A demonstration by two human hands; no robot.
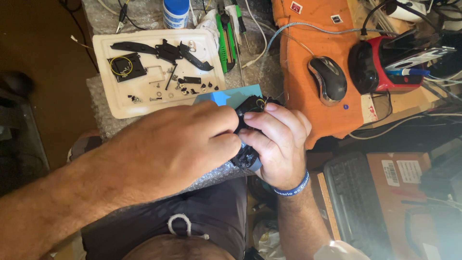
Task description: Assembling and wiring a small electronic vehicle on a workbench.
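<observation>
**Me:** Head view is the only one, so everything comes from there. Both my hands are closed on one small black device [250, 108]. My right hand [279, 139] wraps it from below and from the far side, fingers curled round it. My left hand [183, 139] comes across from the other side, its fingertips pressed onto the near face. What the fingertips pinch is hidden.

**Other:** Where is the thing, exactly?

**Me:** Between my palms, held above my lap at the edge of the bubble wrap [103, 115]. A bit of yellow wire shows at its top, just past my right fingers.

**Other:** How far along does it look?

**Me:** Well into the stripping down, I judge. Just beyond my left knuckles sits a white tray [108, 103] with black shell pieces [166, 50], a small square part with a yellow ring [126, 66] and loose screws. What remains in my grip looks like the core.

**Other:** Anything else near?

**Me:** Beyond my right hand, a computer mouse [328, 79] on an orange cloth [296, 62]; green-handled tools [226, 41] lie past the tray.
</observation>
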